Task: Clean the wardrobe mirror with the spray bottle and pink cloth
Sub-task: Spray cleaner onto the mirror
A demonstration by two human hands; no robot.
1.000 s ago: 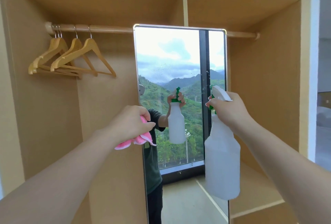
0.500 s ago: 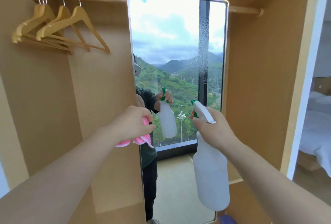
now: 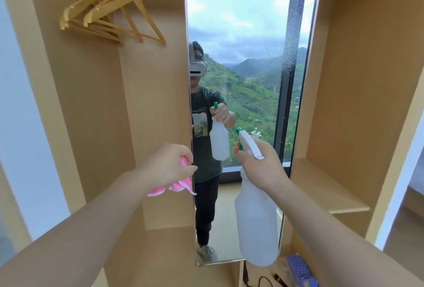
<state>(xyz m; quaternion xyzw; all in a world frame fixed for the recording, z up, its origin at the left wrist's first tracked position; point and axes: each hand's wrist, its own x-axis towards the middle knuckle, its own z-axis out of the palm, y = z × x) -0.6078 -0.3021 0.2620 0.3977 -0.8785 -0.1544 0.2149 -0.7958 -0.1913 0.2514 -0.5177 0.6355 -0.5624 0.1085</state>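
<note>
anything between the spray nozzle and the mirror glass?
Nothing. In the head view the spray bottle nozzle, held by the right hand, faces the mirror across open air; droplets already dot the glass.

Both bare arms reach forward at chest height. The left hand (image 3: 166, 166) is closed in a fist around the pink cloth (image 3: 177, 185) (corners hang below the knuckles). The right hand (image 3: 261, 167) wraps the neck of the spray bottle (image 3: 255, 222), its grip firm, forefinger at the trigger.

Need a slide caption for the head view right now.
Right hand aims white spray bottle at tall wardrobe mirror; left hand holds pink cloth.
</note>
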